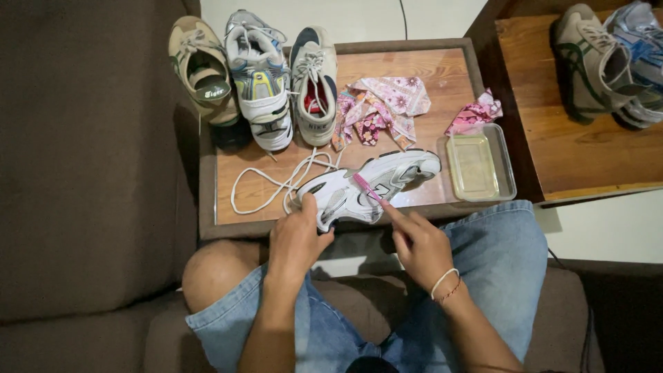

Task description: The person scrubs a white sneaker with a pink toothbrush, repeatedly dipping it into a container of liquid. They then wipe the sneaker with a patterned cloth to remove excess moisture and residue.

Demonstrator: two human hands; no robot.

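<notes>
Left hand [295, 238]: pressing down on the heel end of the white sneaker [366, 186], fingers curled closed over its edge, pinning it at the near rim of the desk [456, 69].
Right hand [418, 245]: fingers pinched shut around a slim pink brush [366, 186], its tip lying across the sneaker's side panel.
Doing it well: probably keeping the left grip firm so the shoe is not sliding, working the brush in short strokes along the seams, angling the tip rather than flattening it.
Sneaker, position: lying on its side at the near edge of the desk, toe pointing right, just beside the clear tray [480, 166].
Sneaker, look: white and grey panels with dark accents, laces pulled out.
Loose lace [266, 183]: white, trailing in loops left of the sneaker.
Further back: pink patterned cloth [380, 107] crumpled mid-desk, a second scrap [476, 110] touching the tray's far rim.
Far edge: three more shoes [259, 76] standing in a row.
</notes>
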